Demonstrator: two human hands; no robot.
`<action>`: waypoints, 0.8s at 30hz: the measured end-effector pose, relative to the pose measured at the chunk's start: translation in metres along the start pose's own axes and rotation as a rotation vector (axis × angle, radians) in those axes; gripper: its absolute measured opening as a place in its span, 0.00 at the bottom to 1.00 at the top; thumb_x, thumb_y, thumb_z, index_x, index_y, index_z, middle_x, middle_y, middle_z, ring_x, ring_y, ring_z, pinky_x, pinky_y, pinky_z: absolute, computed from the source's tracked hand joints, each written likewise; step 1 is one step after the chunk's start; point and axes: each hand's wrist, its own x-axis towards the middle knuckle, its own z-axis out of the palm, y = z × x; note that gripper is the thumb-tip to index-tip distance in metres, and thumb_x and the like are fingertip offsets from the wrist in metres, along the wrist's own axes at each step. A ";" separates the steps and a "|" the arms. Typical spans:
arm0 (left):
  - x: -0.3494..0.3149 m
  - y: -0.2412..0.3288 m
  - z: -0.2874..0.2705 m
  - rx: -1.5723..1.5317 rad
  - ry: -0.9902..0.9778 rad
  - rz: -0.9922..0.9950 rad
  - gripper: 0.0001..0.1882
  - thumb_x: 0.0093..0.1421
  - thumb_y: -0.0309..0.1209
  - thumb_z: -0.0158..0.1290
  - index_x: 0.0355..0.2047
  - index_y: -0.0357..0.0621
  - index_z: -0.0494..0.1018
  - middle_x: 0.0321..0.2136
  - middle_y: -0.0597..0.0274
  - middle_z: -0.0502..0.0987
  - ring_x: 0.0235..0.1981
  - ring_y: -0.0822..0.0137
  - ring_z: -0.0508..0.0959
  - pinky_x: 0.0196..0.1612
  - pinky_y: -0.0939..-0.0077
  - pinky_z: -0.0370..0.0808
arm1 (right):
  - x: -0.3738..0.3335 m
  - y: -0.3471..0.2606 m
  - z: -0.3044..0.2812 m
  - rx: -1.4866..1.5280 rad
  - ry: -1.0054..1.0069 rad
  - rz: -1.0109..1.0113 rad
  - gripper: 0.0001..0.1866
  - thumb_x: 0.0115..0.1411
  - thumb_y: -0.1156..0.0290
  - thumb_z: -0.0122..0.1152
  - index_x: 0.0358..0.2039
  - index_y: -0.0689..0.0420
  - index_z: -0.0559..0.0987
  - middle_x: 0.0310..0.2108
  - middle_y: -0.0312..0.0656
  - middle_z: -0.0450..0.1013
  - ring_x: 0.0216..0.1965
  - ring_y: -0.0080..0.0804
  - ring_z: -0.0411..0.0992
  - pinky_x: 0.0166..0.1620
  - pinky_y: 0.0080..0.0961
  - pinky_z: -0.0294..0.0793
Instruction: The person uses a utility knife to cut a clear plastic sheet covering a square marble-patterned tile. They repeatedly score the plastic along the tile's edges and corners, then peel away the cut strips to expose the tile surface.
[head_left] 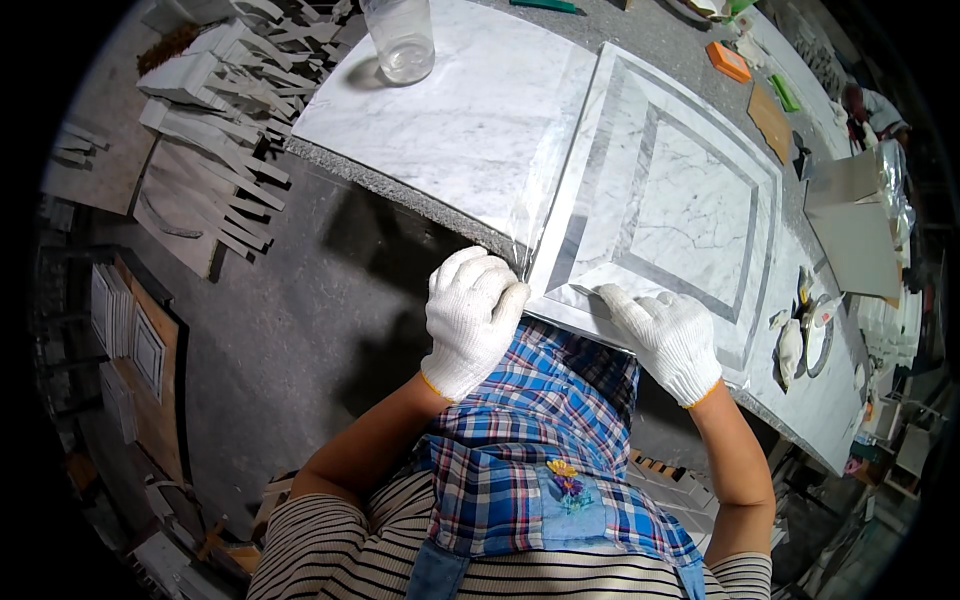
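Note:
A framed marble panel (695,200), white with grey inlaid borders, lies on the work table at a slant. My left hand (468,325), in a white knit glove, is closed at the panel's near left corner; what its fingers hold, if anything, is hidden. Over the panel's near edge, my gloved right hand (668,338) has its thumb and fingers drawn together. A thin, pale pointed sliver (582,290) shows at its fingertips, too small to name. Left of the panel lies a plain white marble slab (450,130), with a thin clear film or strip along the seam.
A clear plastic cup (405,60) stands on the slab. Farther right are an orange block (728,62), a cardboard piece (770,122), a cardboard box (855,225) and scissors (820,335). Stone strips (225,185) are heaped at left; framed tiles (148,352) lean below. Another person (875,110) is far right.

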 end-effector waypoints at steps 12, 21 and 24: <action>0.004 0.017 -0.005 0.103 -0.178 -0.078 0.10 0.52 0.33 0.69 0.24 0.45 0.79 0.24 0.61 0.79 0.29 0.57 0.77 0.37 0.61 0.71 | 0.009 -0.015 -0.011 -0.050 -0.042 -0.059 0.34 0.52 0.74 0.64 0.63 0.51 0.75 0.21 0.38 0.73 0.21 0.35 0.75 0.23 0.34 0.72; 0.006 0.015 -0.007 -0.065 -0.460 -0.379 0.18 0.63 0.40 0.63 0.25 0.37 0.78 0.19 0.50 0.75 0.22 0.57 0.74 0.30 0.60 0.71 | 0.014 -0.005 -0.010 0.056 -0.083 -0.040 0.30 0.55 0.73 0.63 0.61 0.49 0.77 0.22 0.38 0.74 0.22 0.37 0.76 0.25 0.35 0.75; 0.008 0.015 -0.007 -0.228 -0.525 -0.586 0.19 0.64 0.39 0.62 0.27 0.32 0.77 0.19 0.48 0.74 0.22 0.63 0.72 0.29 0.64 0.71 | 0.015 -0.002 -0.011 0.076 -0.066 -0.051 0.29 0.55 0.72 0.64 0.61 0.47 0.77 0.22 0.37 0.75 0.22 0.37 0.76 0.25 0.35 0.75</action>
